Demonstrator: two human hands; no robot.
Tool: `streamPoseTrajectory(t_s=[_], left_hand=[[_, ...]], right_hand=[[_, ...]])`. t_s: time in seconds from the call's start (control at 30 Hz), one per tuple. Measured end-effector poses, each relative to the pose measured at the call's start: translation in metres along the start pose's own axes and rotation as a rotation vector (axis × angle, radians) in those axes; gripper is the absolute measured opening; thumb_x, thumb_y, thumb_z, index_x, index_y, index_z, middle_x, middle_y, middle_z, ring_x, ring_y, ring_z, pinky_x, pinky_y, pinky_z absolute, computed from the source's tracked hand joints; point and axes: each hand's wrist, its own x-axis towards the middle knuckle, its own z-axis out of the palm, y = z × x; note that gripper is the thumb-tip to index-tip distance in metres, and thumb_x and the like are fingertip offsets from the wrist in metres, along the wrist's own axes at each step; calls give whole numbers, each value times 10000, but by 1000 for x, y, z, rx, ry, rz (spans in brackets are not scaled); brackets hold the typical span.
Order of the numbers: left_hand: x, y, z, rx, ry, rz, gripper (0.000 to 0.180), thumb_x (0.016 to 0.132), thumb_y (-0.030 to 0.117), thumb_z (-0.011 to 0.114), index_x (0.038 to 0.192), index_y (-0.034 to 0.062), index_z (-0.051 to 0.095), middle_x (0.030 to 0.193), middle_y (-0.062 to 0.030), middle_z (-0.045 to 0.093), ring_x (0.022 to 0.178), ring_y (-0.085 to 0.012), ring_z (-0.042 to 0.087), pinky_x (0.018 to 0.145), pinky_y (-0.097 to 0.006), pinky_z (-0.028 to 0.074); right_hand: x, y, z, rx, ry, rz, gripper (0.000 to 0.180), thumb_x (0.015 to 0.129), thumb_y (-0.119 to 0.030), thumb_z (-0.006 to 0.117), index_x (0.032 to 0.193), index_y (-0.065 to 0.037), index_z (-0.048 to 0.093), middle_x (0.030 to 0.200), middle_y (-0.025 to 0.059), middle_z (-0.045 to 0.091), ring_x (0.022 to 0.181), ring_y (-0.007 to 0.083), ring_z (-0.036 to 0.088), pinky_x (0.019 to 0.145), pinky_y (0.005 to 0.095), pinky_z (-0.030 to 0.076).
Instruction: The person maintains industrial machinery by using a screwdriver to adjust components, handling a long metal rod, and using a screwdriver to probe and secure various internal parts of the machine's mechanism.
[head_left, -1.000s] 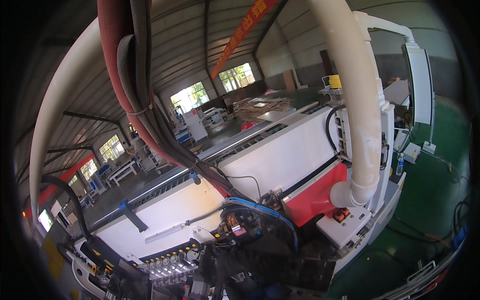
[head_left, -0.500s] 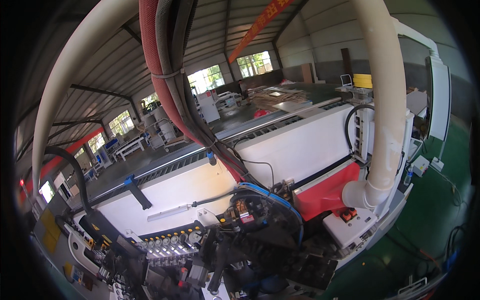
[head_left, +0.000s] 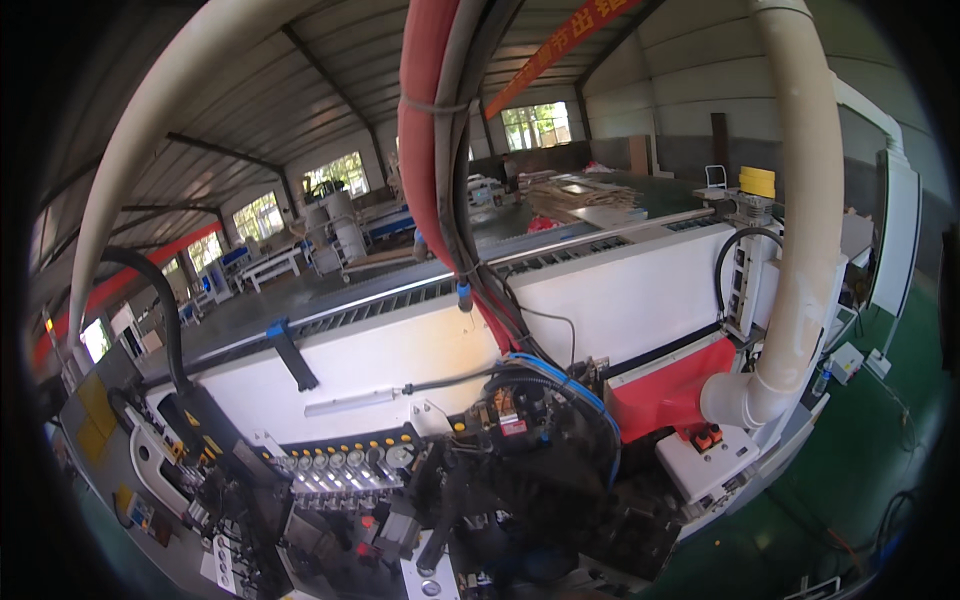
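Machine (head_left: pixel 620 285) is stretching across the middle and lower view, in front of you. Your left hand and right hand are both lying outside the view, so I cannot tell whether either is spreading, pressing together or pinching anything. Nothing is showing how much work you are finishing or leaving; the casing is sitting in place, while the black parts (head_left: pixel 520 490) below are blurring into shadow. Smooth white paint is yellowing beside the ribbed red hose (head_left: pixel 428 130). Round gauges (head_left: pixel 355 462) are lining up above silvery metal bodies, and thin blue tubes (head_left: pixel 580 392) are curving over the black parts. Outward, a glossy red cowl (head_left: pixel 665 392) is meeting a pale, elbowed pipe (head_left: pixel 808 200). Beyond, flat boards (head_left: pixel 580 195) are lying in a loose pile.
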Motion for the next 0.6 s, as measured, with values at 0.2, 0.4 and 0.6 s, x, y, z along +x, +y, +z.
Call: streamPoseTrajectory(t_s=[0.2,0.4,0.6], left_hand=[[-37,86,10,166,-7,59,512,1112,337,571,1450,-47,570,1256,-131,708,1113,-196,691,1004,-343,543],[-40,50,-14,289,49,124,494,1119,310,579,1443,-63,583,1281,-128,701,1138,-192,682,1013,-336,551],[-58,33,-95,182,293,146,447,1102,395,556,1233,-11,691,1059,-88,744,966,-175,680,853,-356,540]], right_hand=[[-47,-29,35,-171,-152,24,427,1090,-392,570,1357,-78,684,1166,146,739,1033,276,721,907,391,561],[-28,-7,11,-162,-261,319,263,1066,-295,598,1019,-66,717,968,107,735,907,258,717,809,421,526],[18,-70,35,286,152,304,318,1068,-346,549,984,-55,646,829,48,643,694,186,591,641,358,470]])
